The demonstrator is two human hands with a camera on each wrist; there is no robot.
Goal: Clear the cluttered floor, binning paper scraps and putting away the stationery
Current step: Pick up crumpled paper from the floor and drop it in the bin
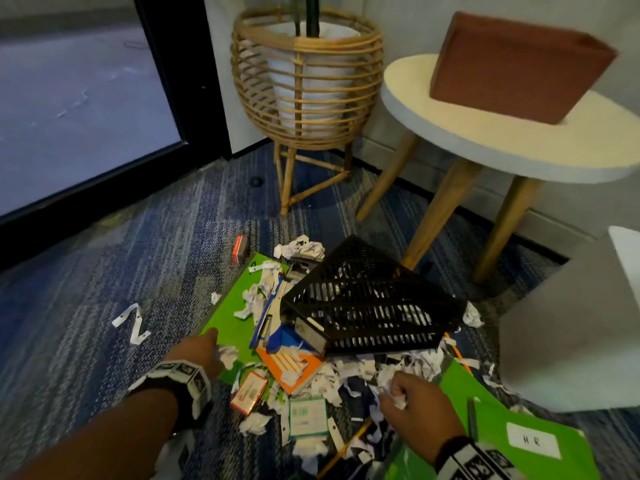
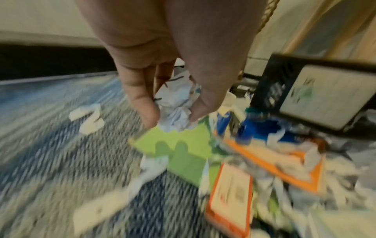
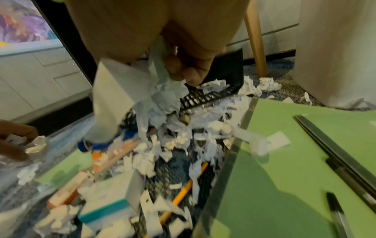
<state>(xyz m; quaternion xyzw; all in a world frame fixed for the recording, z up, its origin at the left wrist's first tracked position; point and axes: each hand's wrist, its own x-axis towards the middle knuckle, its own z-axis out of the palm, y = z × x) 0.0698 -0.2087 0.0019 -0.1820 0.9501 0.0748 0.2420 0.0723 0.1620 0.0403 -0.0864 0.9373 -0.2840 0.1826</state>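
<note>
White paper scraps (image 1: 349, 370) litter the blue carpet around a tipped black mesh tray (image 1: 370, 306). My left hand (image 1: 204, 351) hovers over a green folder (image 1: 235, 327) and pinches a crumpled paper ball (image 2: 175, 111) between thumb and fingers. My right hand (image 1: 412, 400) is curled round a bunch of torn paper scraps (image 3: 154, 90) lifted off the pile. Stationery lies mixed in: an orange notebook (image 1: 294, 368), a small orange box (image 1: 247, 393), a teal-edged note pad (image 1: 308, 417), blue pens (image 1: 273, 327), a yellow pencil (image 3: 183, 194).
A second green folder (image 1: 512, 431) labelled HR lies at the right with a black pen (image 3: 337, 214) on it. Behind stand a rattan planter (image 1: 304, 91) and a round white side table (image 1: 519, 126) bearing a brown box. A white bin or chair edge (image 1: 571, 323) sits right.
</note>
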